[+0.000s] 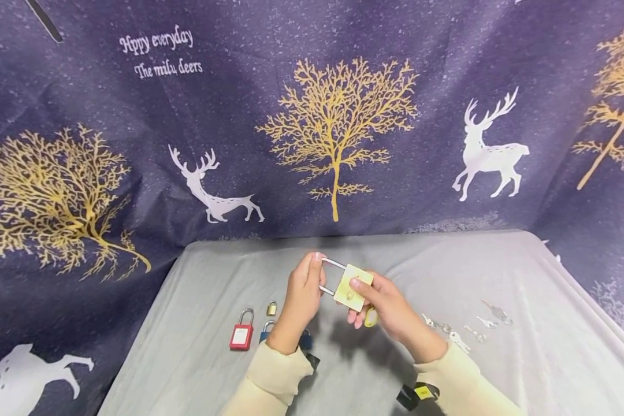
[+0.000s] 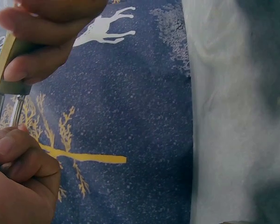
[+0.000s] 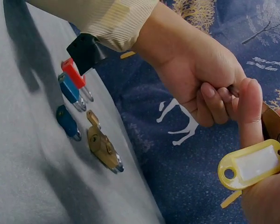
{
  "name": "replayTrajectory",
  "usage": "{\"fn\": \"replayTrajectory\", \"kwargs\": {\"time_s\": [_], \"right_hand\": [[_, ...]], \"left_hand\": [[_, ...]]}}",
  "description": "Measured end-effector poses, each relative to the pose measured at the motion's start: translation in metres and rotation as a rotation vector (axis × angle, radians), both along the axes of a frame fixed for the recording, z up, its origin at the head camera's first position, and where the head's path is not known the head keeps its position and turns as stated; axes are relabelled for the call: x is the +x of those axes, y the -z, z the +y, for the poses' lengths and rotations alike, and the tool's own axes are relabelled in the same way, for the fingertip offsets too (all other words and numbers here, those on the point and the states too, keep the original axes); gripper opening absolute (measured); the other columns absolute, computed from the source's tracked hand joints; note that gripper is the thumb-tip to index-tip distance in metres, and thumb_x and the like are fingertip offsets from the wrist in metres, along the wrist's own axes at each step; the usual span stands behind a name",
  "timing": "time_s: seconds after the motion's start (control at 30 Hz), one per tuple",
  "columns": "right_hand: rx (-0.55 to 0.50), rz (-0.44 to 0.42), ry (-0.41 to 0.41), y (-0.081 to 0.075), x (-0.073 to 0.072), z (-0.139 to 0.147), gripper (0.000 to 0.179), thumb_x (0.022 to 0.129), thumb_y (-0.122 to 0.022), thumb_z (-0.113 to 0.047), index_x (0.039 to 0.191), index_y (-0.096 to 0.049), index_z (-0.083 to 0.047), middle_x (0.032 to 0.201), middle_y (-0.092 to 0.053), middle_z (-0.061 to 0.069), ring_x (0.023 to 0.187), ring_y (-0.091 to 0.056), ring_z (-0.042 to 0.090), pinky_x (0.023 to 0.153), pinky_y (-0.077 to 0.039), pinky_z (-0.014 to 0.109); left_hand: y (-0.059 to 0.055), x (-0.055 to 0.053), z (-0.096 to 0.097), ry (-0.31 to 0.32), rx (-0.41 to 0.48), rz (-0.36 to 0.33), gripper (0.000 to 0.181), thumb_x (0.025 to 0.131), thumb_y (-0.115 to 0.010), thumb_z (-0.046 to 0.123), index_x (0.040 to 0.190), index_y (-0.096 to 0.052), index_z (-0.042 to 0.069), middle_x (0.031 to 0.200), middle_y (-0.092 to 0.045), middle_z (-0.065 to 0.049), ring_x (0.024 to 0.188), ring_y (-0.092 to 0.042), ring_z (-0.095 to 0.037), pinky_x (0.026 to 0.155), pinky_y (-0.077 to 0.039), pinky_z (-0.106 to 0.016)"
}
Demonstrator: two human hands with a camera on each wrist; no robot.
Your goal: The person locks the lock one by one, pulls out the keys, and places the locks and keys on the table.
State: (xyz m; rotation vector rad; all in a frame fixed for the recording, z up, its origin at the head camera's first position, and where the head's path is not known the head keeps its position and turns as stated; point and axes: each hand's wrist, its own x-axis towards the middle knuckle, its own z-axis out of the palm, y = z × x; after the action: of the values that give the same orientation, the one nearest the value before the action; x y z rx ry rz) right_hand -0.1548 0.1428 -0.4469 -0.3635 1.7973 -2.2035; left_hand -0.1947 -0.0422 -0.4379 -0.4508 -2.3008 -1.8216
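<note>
Grey-clothed table (image 1: 197,346); padlocks (image 1: 241,332); keys (image 1: 468,332)

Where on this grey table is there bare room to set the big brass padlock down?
Bare cloth lies along the table's far edge behind the hands, and in the near-left corner, in front of the red padlock. Crowded: the small locks by the left hand, and the loose keys right of the right hand.

Your left hand (image 1: 301,294) and right hand (image 1: 390,306) are bare. You wear cream ribbed sleeves (image 1: 275,375) with turned-back cuffs, and a small black wrist-mounted device (image 1: 416,394) carrying a yellow label.
</note>
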Motion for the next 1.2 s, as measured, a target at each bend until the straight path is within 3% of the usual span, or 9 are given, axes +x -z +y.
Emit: {"fn": "replayTrajectory", "kwargs": {"time_s": [0.2,0.53,0.77,1.2], "right_hand": [[0.035,-0.014,0.033,-0.005,0.001,-0.004,0.024,0.107,-0.049,-0.025,0.112,-0.050,-0.001,0.063,-0.070,0.003,0.051,-0.067,0.012,0.049,-0.056,0.028],[0.071,0.034,0.059,-0.004,0.003,-0.004,0.024,0.106,-0.052,-0.023,0.110,-0.050,0.001,0.062,-0.069,0.004,0.052,-0.067,0.014,0.046,-0.053,0.028],[0.073,0.046,0.087,0.000,0.003,-0.004,0.025,0.106,-0.053,-0.022,0.110,-0.052,0.002,0.065,-0.069,0.004,0.053,-0.068,0.015,0.050,-0.058,0.034],[0.003,-0.023,0.057,0.006,0.001,-0.006,0.022,0.107,-0.050,-0.024,0.116,-0.051,-0.004,0.066,-0.071,0.002,0.054,-0.067,0.011,0.049,-0.055,0.027]], "left_hand": [[0.004,0.000,0.005,-0.004,0.002,0.018,0.039,0.111,-0.036,0.031,0.100,-0.064,0.007,0.061,-0.046,-0.004,0.048,-0.041,-0.006,0.046,-0.036,-0.020],[0.011,0.003,0.010,-0.009,-0.036,0.003,0.042,0.111,-0.032,0.038,0.100,-0.060,0.008,0.063,-0.045,0.002,0.049,-0.039,-0.006,0.045,-0.034,-0.021],[0.019,0.001,0.014,0.009,0.035,0.023,0.037,0.111,-0.035,0.031,0.094,-0.058,0.007,0.061,-0.042,0.003,0.051,-0.036,-0.005,0.047,-0.032,-0.020],[0.020,0.002,0.019,-0.070,0.084,0.059,0.032,0.110,-0.041,0.026,0.093,-0.059,0.005,0.059,-0.040,0.002,0.051,-0.037,-0.005,0.049,-0.032,-0.021]]}}
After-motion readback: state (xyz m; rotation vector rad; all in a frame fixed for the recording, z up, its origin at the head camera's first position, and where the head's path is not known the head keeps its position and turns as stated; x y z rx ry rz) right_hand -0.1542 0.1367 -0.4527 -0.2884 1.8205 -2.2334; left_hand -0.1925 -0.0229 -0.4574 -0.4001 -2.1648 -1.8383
